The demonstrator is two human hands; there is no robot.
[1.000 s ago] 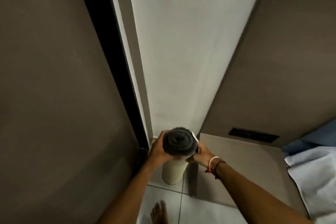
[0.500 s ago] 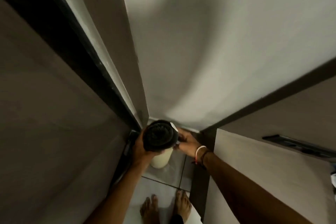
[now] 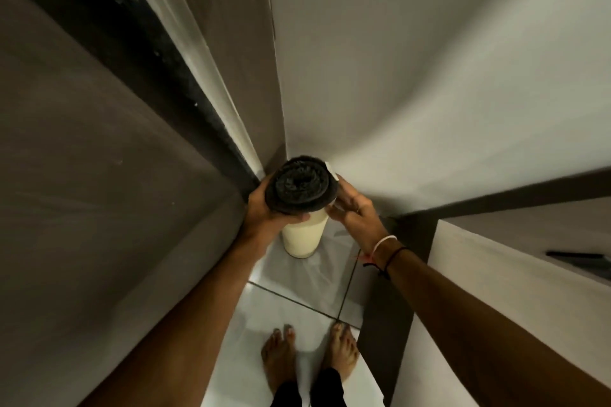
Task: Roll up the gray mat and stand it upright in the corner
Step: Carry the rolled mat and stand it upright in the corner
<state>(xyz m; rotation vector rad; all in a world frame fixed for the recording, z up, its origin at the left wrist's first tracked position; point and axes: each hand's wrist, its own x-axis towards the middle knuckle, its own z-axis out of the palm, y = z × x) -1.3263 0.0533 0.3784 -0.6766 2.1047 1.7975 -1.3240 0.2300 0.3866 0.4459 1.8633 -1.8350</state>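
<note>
The gray mat (image 3: 302,231) is rolled into a tube and stands upright on the white tiled floor, in the corner between the door frame and the wall. I look down on its dark spiral top end; its cream backing shows lower down. My left hand (image 3: 264,211) wraps the upper left side of the roll. My right hand (image 3: 355,213) presses its upper right side, by a small white tag. The roll's foot touches the tile.
A brown door (image 3: 82,208) fills the left side, with a dark frame gap (image 3: 172,76) beside it. A pale wall (image 3: 413,92) rises behind. A brown cabinet (image 3: 529,258) stands on the right. My bare feet (image 3: 310,353) are on the tile (image 3: 297,281).
My head has come closer and tilted further down, so both feet show. Both hands still hold the roll in the corner; it looks more upright.
</note>
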